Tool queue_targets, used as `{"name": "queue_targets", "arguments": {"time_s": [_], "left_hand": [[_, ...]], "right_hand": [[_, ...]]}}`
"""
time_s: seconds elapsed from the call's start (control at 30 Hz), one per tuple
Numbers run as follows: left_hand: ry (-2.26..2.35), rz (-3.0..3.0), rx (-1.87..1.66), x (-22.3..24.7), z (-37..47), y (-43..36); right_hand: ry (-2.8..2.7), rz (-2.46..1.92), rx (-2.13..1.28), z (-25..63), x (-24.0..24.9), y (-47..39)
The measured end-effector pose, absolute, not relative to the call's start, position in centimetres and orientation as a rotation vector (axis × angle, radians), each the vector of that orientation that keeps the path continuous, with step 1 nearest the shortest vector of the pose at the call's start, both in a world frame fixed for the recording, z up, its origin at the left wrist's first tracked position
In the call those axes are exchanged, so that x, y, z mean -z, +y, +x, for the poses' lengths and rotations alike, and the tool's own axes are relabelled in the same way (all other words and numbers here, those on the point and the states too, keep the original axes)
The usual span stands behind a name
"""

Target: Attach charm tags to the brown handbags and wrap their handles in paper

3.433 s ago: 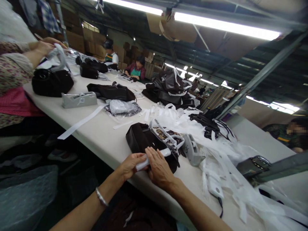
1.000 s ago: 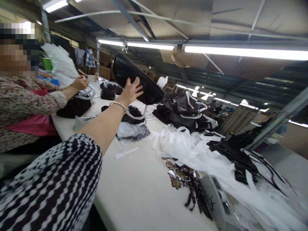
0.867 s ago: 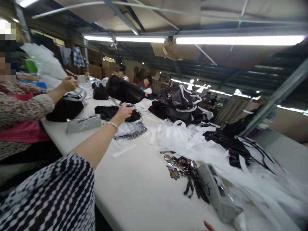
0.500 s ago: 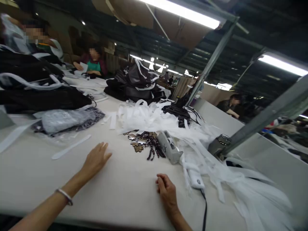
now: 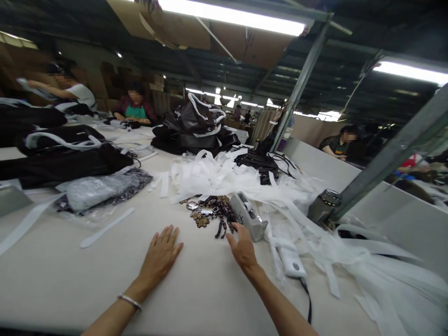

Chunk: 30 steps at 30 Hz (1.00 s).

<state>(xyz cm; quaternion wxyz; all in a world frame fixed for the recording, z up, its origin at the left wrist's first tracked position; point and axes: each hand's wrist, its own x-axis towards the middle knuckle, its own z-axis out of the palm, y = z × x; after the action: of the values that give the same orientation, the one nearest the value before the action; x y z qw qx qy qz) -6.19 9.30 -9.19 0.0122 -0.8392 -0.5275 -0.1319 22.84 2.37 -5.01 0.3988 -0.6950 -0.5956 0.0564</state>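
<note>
My left hand (image 5: 160,255) lies flat on the white table (image 5: 70,275), fingers spread, holding nothing. My right hand (image 5: 241,246) is stretched forward with its fingers apart. Its fingertips are at the near edge of a heap of dark decorative trims (image 5: 209,213). A grey tape dispenser (image 5: 248,222) stands just right of that heap, close to my right hand. A silver bracelet (image 5: 129,301) is on my left wrist.
A tangle of white strips (image 5: 224,175) covers the table's middle and right. Black bags (image 5: 66,156) lie at the left, a pile of dark bags (image 5: 196,130) at the back. A plastic packet (image 5: 100,189), a white device with cord (image 5: 292,263) and a slanted metal post (image 5: 385,163) are near. Other people work farther off.
My left hand lifted the black bag away to the left and let it go. Both hands came back to the table, and my right hand has now reached forward to the trims.
</note>
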Motion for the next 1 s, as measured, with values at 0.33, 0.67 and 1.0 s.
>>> {"name": "queue_targets", "arguments": {"time_s": [0.33,0.67,1.0], "left_hand": [[-1.585,-2.508,0.472,10.6,-6.2,9.8],[-1.547,-2.450,0.588,11.7,-6.3,10.0],[-1.582,-2.475,0.612,11.1,-6.2,9.7]], "right_hand": [[-1.456,-2.232,-0.241,20.5,4.7,14.1],[-1.762,-2.274,-0.278,19.4,3.6,17.7],[-2.112,-2.102,-0.453,22.1,2.2,12.0]]}}
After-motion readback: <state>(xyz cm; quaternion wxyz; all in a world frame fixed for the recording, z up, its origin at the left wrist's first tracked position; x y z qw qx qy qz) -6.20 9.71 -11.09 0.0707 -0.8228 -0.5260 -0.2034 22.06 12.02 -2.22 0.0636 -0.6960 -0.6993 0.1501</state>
